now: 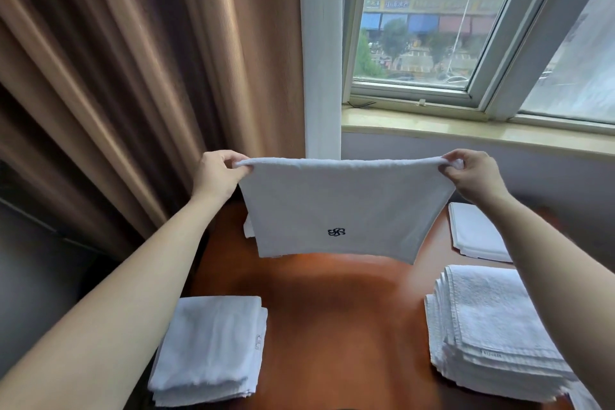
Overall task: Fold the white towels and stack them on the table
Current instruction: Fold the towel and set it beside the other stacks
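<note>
Pinching the towel (pixel 346 206) at its top corners, left hand (pixel 218 173) and right hand (pixel 472 173), I judge level, taut edges matter before lowering onto the table (pixel 346 309) below.

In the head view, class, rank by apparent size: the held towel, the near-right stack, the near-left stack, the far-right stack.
1. Held towel
2. Near-right stack
3. Near-left stack, though nearness inflates both
4. Far-right stack

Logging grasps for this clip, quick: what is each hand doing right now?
Left hand: closed, pinching the top left corner of the held towel.
Right hand: closed, pinching the top right corner of the same towel.
</note>
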A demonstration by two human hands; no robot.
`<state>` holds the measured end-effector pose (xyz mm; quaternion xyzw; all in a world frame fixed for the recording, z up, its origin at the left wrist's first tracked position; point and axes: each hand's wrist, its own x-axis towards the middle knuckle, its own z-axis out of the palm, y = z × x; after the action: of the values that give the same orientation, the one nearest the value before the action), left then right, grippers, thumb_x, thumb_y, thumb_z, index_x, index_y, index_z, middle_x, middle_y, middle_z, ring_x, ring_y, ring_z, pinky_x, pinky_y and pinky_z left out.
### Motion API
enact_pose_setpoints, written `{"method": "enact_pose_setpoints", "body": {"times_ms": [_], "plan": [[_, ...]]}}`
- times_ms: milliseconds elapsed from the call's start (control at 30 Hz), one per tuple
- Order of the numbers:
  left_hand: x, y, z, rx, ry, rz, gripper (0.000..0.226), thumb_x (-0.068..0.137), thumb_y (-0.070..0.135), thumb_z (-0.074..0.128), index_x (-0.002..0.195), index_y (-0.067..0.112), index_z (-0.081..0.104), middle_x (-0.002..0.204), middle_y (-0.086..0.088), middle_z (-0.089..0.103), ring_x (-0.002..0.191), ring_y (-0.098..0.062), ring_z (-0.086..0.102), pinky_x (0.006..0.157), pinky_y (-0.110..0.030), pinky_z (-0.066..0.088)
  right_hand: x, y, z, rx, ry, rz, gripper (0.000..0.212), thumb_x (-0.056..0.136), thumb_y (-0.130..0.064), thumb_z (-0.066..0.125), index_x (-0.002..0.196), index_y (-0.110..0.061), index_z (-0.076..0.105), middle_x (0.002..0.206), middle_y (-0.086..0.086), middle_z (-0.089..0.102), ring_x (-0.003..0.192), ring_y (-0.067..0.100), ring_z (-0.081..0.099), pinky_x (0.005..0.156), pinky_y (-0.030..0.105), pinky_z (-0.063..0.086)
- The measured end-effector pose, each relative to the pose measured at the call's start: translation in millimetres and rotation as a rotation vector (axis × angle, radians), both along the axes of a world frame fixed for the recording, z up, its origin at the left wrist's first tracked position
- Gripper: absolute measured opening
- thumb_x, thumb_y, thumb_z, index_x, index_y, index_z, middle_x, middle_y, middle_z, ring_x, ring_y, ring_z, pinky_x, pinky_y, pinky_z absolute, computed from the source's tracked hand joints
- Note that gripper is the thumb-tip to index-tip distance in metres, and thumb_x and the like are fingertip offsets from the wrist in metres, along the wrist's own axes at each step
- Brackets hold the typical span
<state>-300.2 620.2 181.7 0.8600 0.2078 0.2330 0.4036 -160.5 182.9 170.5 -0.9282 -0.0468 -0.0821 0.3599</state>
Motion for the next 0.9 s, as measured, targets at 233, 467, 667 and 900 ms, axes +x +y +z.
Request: {"method": "enact_pose_setpoints", "body": {"times_ms": [233,467,667,900], "plan": [[-21.6,4.7,2.8,-0.273,0.359,-0.315,0.031,0.084,0.008,0.063,0.055,0.019,0.060,0.082,0.004,0.065,0.079,-0.009,0.051,0.076,-0.019,0.040,-25.9,-33.4,-6.4,0.291,0.265,0.160,0.014,0.095,-0.013,0.067,0.082,-0.008,0.069,0.091,0.002,0.062,0.090,0.020,0.051,0.076,0.035,0.042],[-54.1,29.5,7.2,-0.726,0.830,-0.744,0.010,0.073,0.017,0.061,0.071,0.014,0.052,0.073,-0.006,0.051,0.065,-0.019,0.053,0.060,-0.027,0.049,-66.5,-82.1,-20.1,0.526,0.822,0.339,0.031,0.080,-0.013,0.073,0.105,0.004,0.067,0.096,0.019,0.067,0.081,0.019,0.068,0.065,0.026,0.059],[-49.0,29.2,-32.3,-0.651,0.928,-0.725,0.014,0.079,0.020,0.067,0.068,0.019,0.059,0.075,-0.003,0.057,0.068,-0.015,0.060,0.062,-0.026,0.053,-66.9,-85.5,-50.7,0.377,0.878,0.282,0.023,0.082,-0.013,0.075,0.097,0.005,0.073,0.101,0.017,0.073,0.088,0.023,0.071,0.075,0.032,0.060],[-31.8,4.3,-141.1,0.041,0.911,-0.480,0.011,0.090,0.027,0.074,0.087,0.017,0.070,0.092,-0.002,0.072,0.086,-0.017,0.065,0.076,-0.033,0.053,-58.7,-46.4,-139.2,-0.310,0.657,0.216,0.028,0.090,-0.020,0.071,0.069,-0.004,0.064,0.070,0.011,0.056,0.069,0.026,0.050,0.060,0.035,0.035]]}}
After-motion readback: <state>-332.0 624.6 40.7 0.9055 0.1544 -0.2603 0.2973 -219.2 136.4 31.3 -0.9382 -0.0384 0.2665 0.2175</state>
